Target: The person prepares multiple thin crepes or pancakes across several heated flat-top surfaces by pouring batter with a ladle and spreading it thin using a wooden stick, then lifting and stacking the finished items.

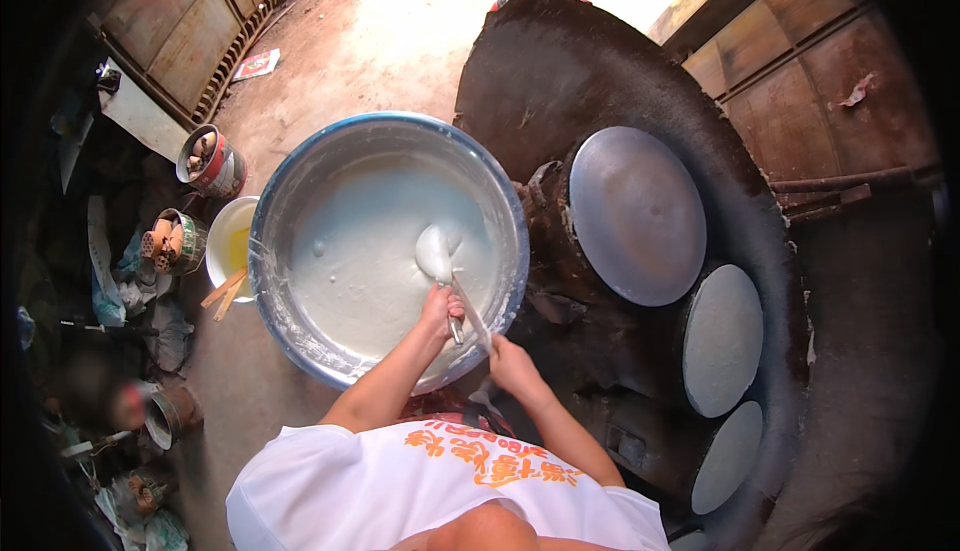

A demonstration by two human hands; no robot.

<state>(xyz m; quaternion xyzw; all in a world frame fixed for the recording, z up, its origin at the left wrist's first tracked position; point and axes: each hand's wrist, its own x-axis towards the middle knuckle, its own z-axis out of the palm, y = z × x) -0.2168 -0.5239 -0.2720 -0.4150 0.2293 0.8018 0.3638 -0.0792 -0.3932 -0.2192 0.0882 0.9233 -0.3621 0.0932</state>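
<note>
A large metal basin [265,251] of pale, wet batter [365,251] stands in front of me. My left hand [440,311] is closed round the handle of a ladle [434,251], whose bowl is coated or filled with white batter over the basin. In my right hand [513,364] is a thin flat stick [472,313], gripped at its near end. The stick slants up and left, its far end close beside the ladle's bowl; I cannot tell whether they touch.
Right of the basin, a dark curved stove top [610,61] carries a large grey round griddle [638,216] and pale round plates [723,341], [728,459]. At left are a white bowl [222,241] of yellow liquid with wooden sticks [227,296], and cans [215,163], [178,243].
</note>
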